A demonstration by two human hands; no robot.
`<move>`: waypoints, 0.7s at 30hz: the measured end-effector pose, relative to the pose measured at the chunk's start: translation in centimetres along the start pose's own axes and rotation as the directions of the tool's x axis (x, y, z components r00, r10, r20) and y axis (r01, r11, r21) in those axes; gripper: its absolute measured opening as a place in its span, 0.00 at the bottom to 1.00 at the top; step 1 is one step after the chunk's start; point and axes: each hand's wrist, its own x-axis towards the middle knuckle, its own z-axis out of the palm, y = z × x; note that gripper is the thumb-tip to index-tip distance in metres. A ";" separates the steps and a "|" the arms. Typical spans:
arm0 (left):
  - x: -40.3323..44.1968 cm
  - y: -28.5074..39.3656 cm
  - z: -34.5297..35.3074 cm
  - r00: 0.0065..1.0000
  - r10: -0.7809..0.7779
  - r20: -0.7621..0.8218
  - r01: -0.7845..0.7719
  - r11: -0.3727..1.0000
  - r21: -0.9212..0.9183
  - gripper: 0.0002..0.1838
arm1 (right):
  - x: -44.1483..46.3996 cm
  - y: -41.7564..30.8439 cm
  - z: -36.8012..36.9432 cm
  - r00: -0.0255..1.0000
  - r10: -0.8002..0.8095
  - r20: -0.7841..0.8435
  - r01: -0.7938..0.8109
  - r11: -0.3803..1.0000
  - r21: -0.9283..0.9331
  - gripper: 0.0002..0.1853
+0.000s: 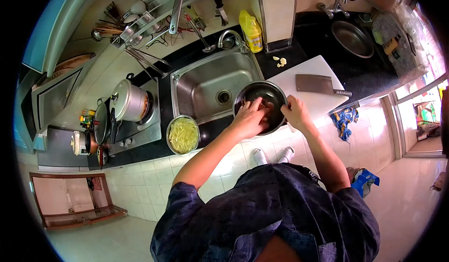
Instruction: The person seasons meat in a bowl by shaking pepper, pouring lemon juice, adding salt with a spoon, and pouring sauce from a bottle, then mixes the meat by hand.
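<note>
A dark metal bowl (240, 93) sits at the counter's front edge, between the sink and the white cutting board (306, 77). My right hand (298, 114) grips its right rim, thumb and fingers closed on the edge. Inside the bowl, my left hand (251, 119) has its fingers curled down at some reddish-brown pieces (267, 107), possibly meat; the fingertips are partly hidden. On the board lies a cleaver (314, 83), its handle pointing right. Left of the bowl stands a metal bowl of pale green shreds (183, 136).
Behind is the steel sink (206, 82) with a faucet (232, 37). A yellow bottle (251, 32) and garlic cloves (280, 62) are near the wall. A pressure cooker (128, 100) stands on the stove at left. A blue cloth (344, 123) hangs from the counter edge.
</note>
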 end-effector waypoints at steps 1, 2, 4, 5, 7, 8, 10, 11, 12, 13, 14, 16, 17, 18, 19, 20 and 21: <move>-0.2 -0.1 0.2 1.000 0.005 0.017 -0.005 0.998 0.056 0.17 | -0.2 -0.1 0.0 1.000 -0.010 -0.001 0.010 1.000 0.020 0.14; 0.0 -0.6 0.4 0.999 0.009 0.030 -0.013 0.993 0.116 0.15 | -0.3 -0.5 0.0 1.000 -0.010 0.010 0.010 1.000 -0.007 0.14; 1.5 -2.9 1.5 0.978 -0.143 0.151 0.126 0.986 0.113 0.11 | -0.3 -1.4 -0.1 1.000 -0.010 0.027 0.011 0.998 -0.055 0.14; 1.6 -3.8 1.5 0.997 -0.071 0.038 0.070 0.997 0.021 0.09 | -0.4 -1.2 -0.1 0.999 0.004 0.035 -0.002 0.999 -0.049 0.14; 2.6 -5.0 2.0 0.986 -0.161 0.053 0.164 0.984 -0.073 0.13 | -0.2 -0.8 -0.2 0.998 0.034 0.045 -0.032 0.999 -0.040 0.14; 2.5 -5.5 2.4 0.984 -0.169 0.056 0.177 0.967 -0.181 0.16 | -0.1 -0.7 -0.3 0.999 0.027 0.025 -0.026 0.999 -0.035 0.14; 1.2 -3.0 1.9 0.993 0.012 -0.117 -0.031 0.986 -0.164 0.18 | -0.4 -1.1 -0.4 1.000 0.021 -0.002 -0.021 1.000 -0.022 0.14; 0.5 -1.8 1.2 0.992 0.108 -0.061 -0.107 0.994 0.006 0.20 | -0.5 -1.2 -0.2 1.000 0.020 0.013 -0.020 1.000 -0.009 0.14; 0.2 -1.6 1.4 0.975 0.196 -0.101 -0.173 0.964 0.203 0.21 | -0.4 -1.2 -0.1 1.000 0.014 0.023 -0.014 1.000 0.003 0.14; 1.1 -2.1 1.0 0.995 0.094 0.038 -0.101 0.960 0.262 0.17 | -0.2 -1.3 -0.1 1.000 0.005 0.031 -0.006 1.000 0.015 0.14; 1.8 -2.7 0.5 0.985 -0.020 0.172 -0.038 0.944 0.328 0.12 | -0.2 -0.9 0.1 0.999 0.026 0.036 -0.026 1.000 0.017 0.14; 1.9 -4.2 0.4 0.999 0.004 -0.037 0.005 0.970 0.244 0.09 | 0.1 -0.1 0.2 0.997 0.066 0.043 -0.066 0.998 0.020 0.14; 1.5 -4.2 0.9 0.990 0.040 -0.136 -0.004 0.966 0.258 0.10 | 0.4 0.2 0.1 0.997 0.066 0.028 -0.067 0.997 0.043 0.13; 1.1 -3.6 0.8 0.991 0.017 -0.132 0.020 0.962 0.274 0.10 | 0.3 0.2 0.1 0.997 0.070 0.019 -0.071 0.995 0.064 0.13; 0.6 -3.0 0.7 0.992 -0.005 -0.127 0.042 0.956 0.290 0.09 | 0.0 0.1 0.2 0.997 0.075 0.015 -0.076 0.993 0.085 0.13; 0.5 -2.6 1.0 0.996 -0.084 -0.031 0.090 0.944 0.317 0.08 | -0.2 -0.2 0.3 0.998 0.061 0.016 -0.062 0.996 0.058 0.13; 0.6 -2.5 1.0 0.985 -0.163 0.060 0.132 0.927 0.350 0.07 | -0.3 -1.0 0.3 0.999 0.042 0.014 -0.043 0.999 0.032 0.13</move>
